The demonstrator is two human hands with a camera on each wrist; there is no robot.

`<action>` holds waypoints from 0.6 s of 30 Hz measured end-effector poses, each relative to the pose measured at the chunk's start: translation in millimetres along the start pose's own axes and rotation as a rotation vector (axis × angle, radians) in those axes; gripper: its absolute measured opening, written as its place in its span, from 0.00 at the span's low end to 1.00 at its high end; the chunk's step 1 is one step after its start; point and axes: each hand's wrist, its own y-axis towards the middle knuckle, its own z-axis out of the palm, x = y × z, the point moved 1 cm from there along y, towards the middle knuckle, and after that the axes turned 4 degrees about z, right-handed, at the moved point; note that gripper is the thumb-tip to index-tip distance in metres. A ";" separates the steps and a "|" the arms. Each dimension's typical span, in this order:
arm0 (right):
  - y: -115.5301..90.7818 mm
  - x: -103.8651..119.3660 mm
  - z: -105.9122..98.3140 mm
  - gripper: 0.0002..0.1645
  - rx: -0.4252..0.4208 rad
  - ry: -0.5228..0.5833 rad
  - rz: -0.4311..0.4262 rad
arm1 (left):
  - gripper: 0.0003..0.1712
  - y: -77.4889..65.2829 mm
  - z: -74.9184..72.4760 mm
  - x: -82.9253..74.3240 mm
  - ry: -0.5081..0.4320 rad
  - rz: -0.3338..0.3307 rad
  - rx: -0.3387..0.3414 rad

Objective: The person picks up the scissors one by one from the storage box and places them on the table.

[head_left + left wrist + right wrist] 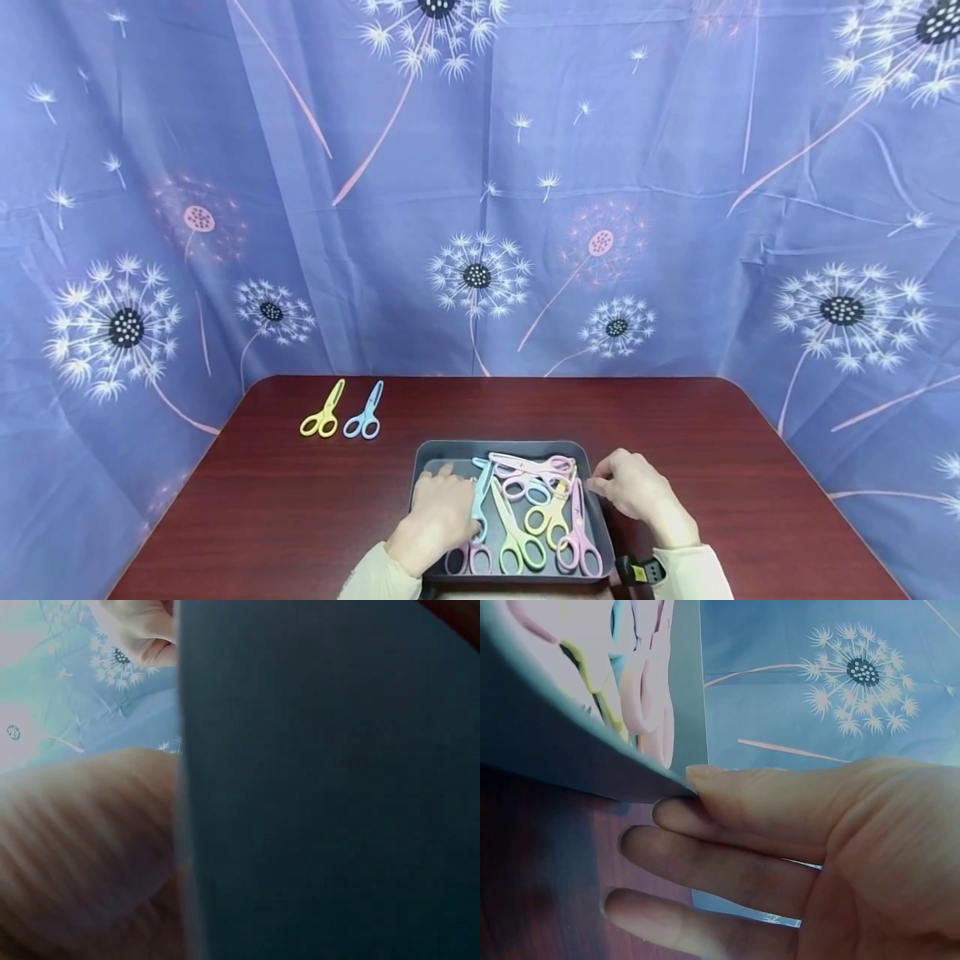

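Observation:
A dark grey tray (600, 533) holds several plastic safety scissors in pink, yellow, blue and green. My left hand (438, 508) is over the tray's left side, its thumb beside the handle of light blue scissors (481, 492). Whether its fingers grip anything is hidden; in the left wrist view the tray wall (330, 780) covers most of the picture. My right hand (637, 492) is at the tray's right edge. Seen from the right wrist, its thumb (742, 791) and index finger pinch the rim, while the other fingers extend below, outside the tray.
Yellow scissors (324, 412) and blue scissors (365, 414) lie side by side at the back left of the dark red wooden table (262, 500). A blue curtain (480, 183) with dandelion prints hangs behind the table and along its sides.

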 end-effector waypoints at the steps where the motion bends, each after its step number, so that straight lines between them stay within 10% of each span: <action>1: -0.4 -0.3 0.2 0.07 0.001 -0.002 0.000 | 0.26 -0.3 0.6 0.3 -0.004 0.002 0.000; 18: -0.5 0.3 0.2 0.06 -0.001 0.000 -0.002 | 0.16 1.3 -13.5 22.2 -0.050 0.035 -0.196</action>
